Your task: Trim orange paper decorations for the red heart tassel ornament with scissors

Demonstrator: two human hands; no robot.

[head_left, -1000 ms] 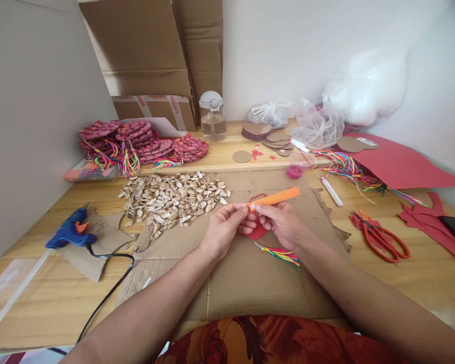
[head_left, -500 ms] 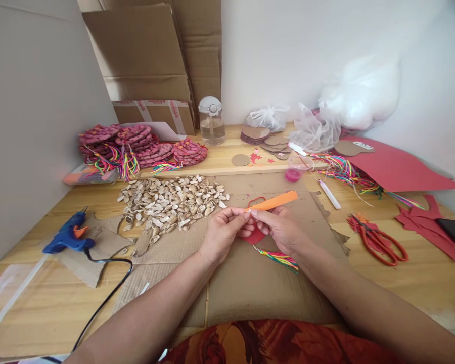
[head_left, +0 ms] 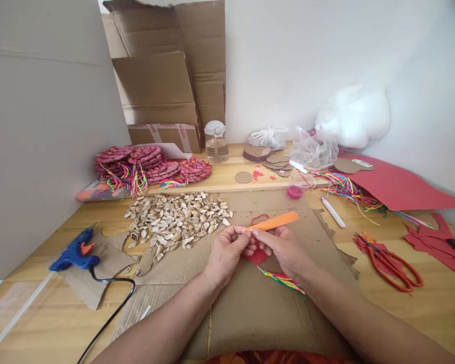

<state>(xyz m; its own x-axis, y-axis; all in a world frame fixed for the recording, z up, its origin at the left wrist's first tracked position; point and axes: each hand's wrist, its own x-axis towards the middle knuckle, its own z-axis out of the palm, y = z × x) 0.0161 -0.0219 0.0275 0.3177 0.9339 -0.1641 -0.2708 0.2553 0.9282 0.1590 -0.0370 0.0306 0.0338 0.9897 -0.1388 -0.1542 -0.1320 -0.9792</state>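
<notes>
An orange paper strip [head_left: 278, 220] slants up to the right above the cardboard mat. My left hand [head_left: 225, 253] pinches its left end between thumb and fingertip. Closed on the same strip, my right hand [head_left: 288, 250] has its thumb close beside the left thumb. Whatever lies right between the fingertips is too small to make out. Partly hidden beneath both hands is a red piece [head_left: 257, 256] with a red cord loop [head_left: 258, 218] at its top. A multicoloured tassel [head_left: 286, 283] hangs from its lower end.
Peanut shells [head_left: 178, 220] are heaped at left, beyond a blue glue gun [head_left: 74, 250] with its black cord. Red-handled scissors [head_left: 392, 263] lie at right near red paper scraps [head_left: 432, 245]. Behind stand pink discs [head_left: 195, 170], a water bottle [head_left: 216, 144] and a cup of pink liquid [head_left: 296, 189].
The camera view has tilted up, so everything sits lower in the picture. Both hands keep nearly the same pinch on the orange strip.
</notes>
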